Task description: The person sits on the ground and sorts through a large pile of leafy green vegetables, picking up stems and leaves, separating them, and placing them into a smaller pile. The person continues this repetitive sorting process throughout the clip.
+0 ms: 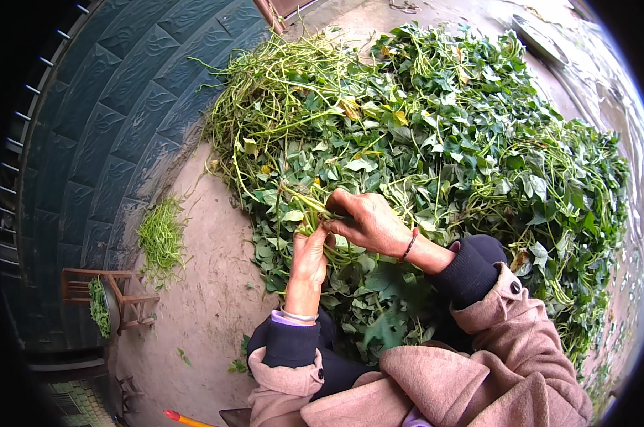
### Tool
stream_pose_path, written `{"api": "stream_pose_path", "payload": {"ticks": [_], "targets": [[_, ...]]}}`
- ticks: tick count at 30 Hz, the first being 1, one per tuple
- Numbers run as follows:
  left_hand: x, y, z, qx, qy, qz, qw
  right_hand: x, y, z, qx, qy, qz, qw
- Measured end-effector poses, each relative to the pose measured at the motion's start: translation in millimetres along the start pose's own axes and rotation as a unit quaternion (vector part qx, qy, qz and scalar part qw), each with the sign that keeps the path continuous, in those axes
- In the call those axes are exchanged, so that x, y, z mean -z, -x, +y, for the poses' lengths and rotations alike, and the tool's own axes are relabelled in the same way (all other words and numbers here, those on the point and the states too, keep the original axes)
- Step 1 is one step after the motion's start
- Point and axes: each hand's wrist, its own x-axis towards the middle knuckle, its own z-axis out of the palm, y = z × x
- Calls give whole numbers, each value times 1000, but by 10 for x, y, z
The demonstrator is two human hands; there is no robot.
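Observation:
My left hand (309, 251) grips a small bunch of green vine stems (314, 207), its thumb pressed up near the stems' cut or knotted part. My right hand (363, 219) meets it from the right, its fingers and thumb closed on the same stems. Leaves hang from the bunch below the hands. Around and beyond both hands lies a large heap of leafy green vines (450, 123), with some yellow leaves. At the heap's upper left is a tangle of mostly bare stems (279, 80).
A small pile of thin green stalks (162, 240) lies on the concrete floor (215, 267) by the dark tiled wall (113, 107). A wooden chair (132, 299) bears a metal bowl (111, 307) of greens. Plastic sheeting (605, 80) lies at the right. A red-and-yellow handle (185, 418) shows at the bottom.

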Motion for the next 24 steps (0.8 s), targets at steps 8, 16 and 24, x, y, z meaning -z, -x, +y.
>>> {"api": "stream_pose_path", "payload": {"ticks": [8,16,24], "targets": [[17,-53,231,62,-174,75,980,235,-65,225,-123,-183,-67,973],[507,-61,389,9,-163,215,963,849,-110,224,-226,-341,-36,912],[-33,28,55,104,-75,73,989,421,-110,217,-197,-387,-120,893]]}}
